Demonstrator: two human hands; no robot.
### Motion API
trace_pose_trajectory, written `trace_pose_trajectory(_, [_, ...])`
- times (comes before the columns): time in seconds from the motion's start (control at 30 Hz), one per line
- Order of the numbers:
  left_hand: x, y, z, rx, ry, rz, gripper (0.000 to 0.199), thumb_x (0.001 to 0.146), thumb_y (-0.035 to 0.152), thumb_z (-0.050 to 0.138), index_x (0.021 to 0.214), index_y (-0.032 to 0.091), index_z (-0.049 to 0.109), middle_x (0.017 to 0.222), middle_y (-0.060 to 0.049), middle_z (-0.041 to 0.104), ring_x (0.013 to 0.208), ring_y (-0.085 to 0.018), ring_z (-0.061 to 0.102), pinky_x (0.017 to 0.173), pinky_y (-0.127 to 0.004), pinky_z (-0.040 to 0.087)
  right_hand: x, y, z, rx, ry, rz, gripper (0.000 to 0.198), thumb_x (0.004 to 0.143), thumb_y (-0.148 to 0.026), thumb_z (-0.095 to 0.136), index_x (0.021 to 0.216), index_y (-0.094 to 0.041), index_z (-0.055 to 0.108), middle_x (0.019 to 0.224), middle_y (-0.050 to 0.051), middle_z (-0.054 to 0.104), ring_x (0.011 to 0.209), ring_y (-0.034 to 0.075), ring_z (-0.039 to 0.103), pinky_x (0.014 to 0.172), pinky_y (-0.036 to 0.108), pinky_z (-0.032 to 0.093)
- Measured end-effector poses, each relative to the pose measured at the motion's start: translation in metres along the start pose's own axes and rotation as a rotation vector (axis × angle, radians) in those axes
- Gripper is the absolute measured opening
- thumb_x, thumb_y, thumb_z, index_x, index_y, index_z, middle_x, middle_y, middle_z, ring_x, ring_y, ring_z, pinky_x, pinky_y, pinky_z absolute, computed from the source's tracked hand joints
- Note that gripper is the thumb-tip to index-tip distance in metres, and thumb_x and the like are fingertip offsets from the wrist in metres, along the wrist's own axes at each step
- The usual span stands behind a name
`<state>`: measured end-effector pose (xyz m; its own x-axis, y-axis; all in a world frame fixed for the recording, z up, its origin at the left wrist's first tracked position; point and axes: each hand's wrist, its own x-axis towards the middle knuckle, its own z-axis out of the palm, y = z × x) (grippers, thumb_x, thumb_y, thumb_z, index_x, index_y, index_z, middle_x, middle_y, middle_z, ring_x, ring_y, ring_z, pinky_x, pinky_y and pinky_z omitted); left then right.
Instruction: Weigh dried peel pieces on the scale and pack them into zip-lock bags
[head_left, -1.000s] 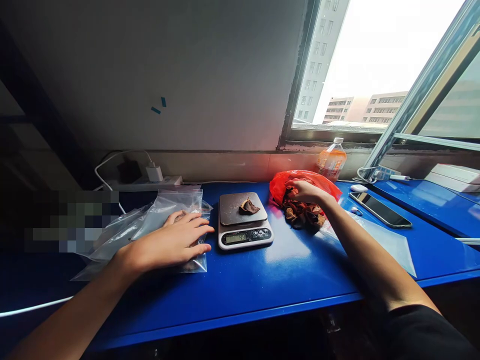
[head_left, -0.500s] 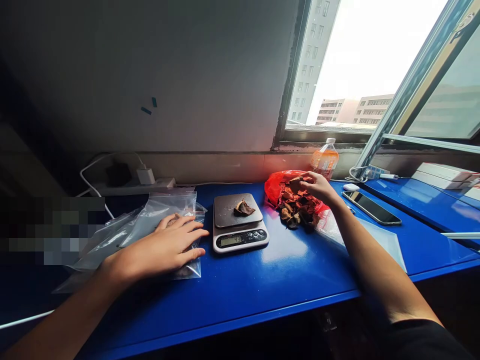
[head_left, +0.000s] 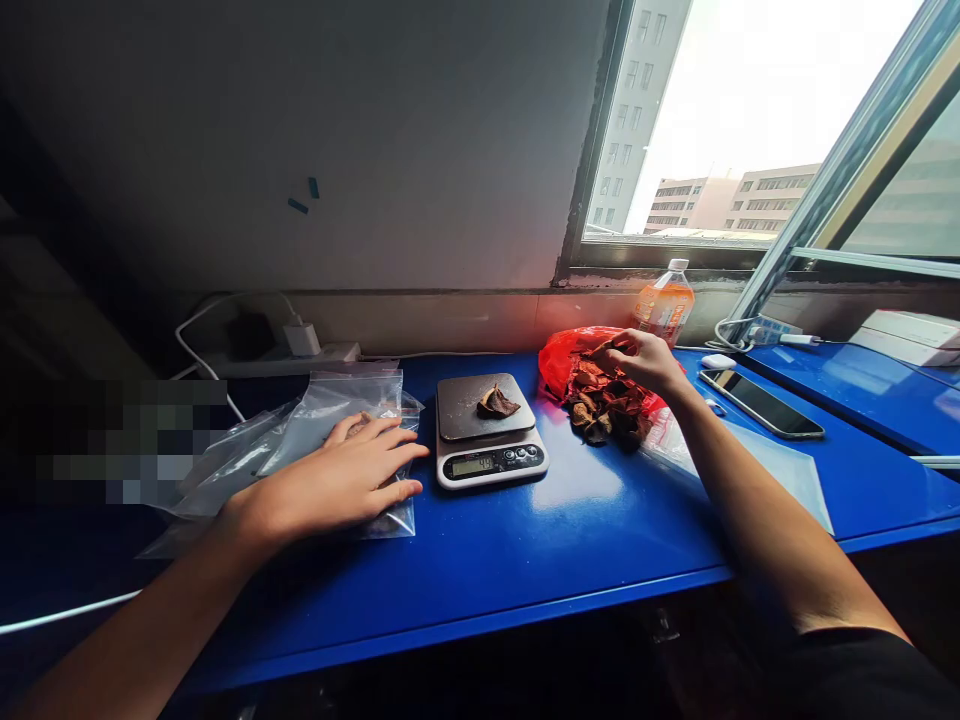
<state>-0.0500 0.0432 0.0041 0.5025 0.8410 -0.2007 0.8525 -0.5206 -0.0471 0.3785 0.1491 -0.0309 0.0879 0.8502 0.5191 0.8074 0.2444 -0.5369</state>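
Observation:
My left hand lies flat with its fingers spread on a pile of clear zip bags. Brown pieces show through the plastic beneath it. A white kitchen scale stands just right of those fingertips, its display lit. One curled piece of dried peel rests on the metal plate. Farther right, my right hand is over an open red plastic bag full of dried peel. Its thumb and fingers pinch one piece of dried peel at the top of the heap.
Behind the red bag stands an orange drink bottle. A phone and a white earphone case lie at the right, near a clear plastic sheet. At the back left, a charger sits in a power strip.
The whole view has shifted slightly, so everything appears a little farther right and higher. Both hands keep nearly the same pose and place.

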Motion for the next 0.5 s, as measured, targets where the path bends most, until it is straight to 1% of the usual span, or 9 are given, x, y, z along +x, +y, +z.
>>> trace_pose_trajectory(0.07, [0.0,0.001,-0.001,0.009,-0.013,0.001,0.054,0.094,0.053,0.043,0.14,0.026,0.055,0.153,-0.006,0.046,0.148,-0.032,0.025,0.119,-0.06,0.012,0.001,-0.009,0.0,-0.048,0.014,-0.021,0.025,0.078,-0.035,0.061,0.089,-0.016,0.072,0.081,0.006,0.072,0.073,0.019,0.065,0.064,0.029,0.05])
trace_pose_trajectory(0.13, [0.0,0.001,-0.001,0.007,-0.006,0.004,0.054,0.094,0.054,0.043,0.14,0.027,0.055,0.153,-0.006,0.046,0.148,-0.032,0.025,0.119,-0.06,0.012,0.003,-0.016,-0.001,-0.129,0.029,-0.093,0.024,0.079,-0.035,0.062,0.09,-0.016,0.072,0.084,0.007,0.071,0.076,0.02,0.064,0.07,0.031,0.049])
trace_pose_trajectory(0.2, [0.0,0.001,-0.001,0.004,0.001,0.009,0.055,0.094,0.055,0.042,0.14,0.027,0.055,0.153,-0.006,0.046,0.148,-0.033,0.025,0.119,-0.06,0.013,0.005,-0.019,-0.001,-0.225,0.033,-0.153,0.023,0.079,-0.033,0.063,0.093,-0.016,0.071,0.088,0.008,0.069,0.079,0.021,0.063,0.074,0.031,0.048])
trace_pose_trajectory(0.23, [0.0,0.001,-0.001,0.005,0.003,0.012,0.055,0.094,0.055,0.042,0.14,0.027,0.055,0.153,-0.006,0.046,0.148,-0.033,0.026,0.119,-0.06,0.013,0.006,-0.018,-0.001,-0.283,0.036,-0.159,0.022,0.079,-0.031,0.063,0.094,-0.015,0.07,0.091,0.009,0.068,0.082,0.021,0.063,0.075,0.032,0.048])
trace_pose_trajectory(0.3, [0.0,0.001,-0.001,0.011,0.007,0.016,0.055,0.094,0.054,0.042,0.14,0.027,0.056,0.152,-0.007,0.048,0.148,-0.033,0.027,0.119,-0.06,0.014,0.007,-0.013,-0.001,-0.413,0.046,-0.12,0.021,0.081,-0.024,0.06,0.097,-0.014,0.069,0.097,0.013,0.066,0.086,0.023,0.062,0.077,0.032,0.047])
trace_pose_trajectory(0.37, [0.001,0.001,-0.002,0.012,0.007,0.007,0.054,0.094,0.053,0.043,0.139,0.027,0.057,0.151,-0.007,0.048,0.147,-0.033,0.028,0.119,-0.06,0.014,0.006,-0.005,-0.001,-0.527,0.046,-0.043,0.023,0.083,-0.02,0.055,0.101,-0.012,0.068,0.103,0.016,0.064,0.089,0.025,0.061,0.078,0.033,0.046])
trace_pose_trajectory(0.5, [0.001,0.001,-0.002,0.007,-0.021,-0.021,0.056,0.094,0.052,0.043,0.142,0.026,0.054,0.154,-0.007,0.044,0.149,-0.033,0.025,0.12,-0.061,0.011,0.004,0.009,0.003,-0.66,0.001,0.082,0.03,0.086,-0.016,0.047,0.111,-0.01,0.064,0.109,0.018,0.062,0.092,0.025,0.061,0.08,0.033,0.045])
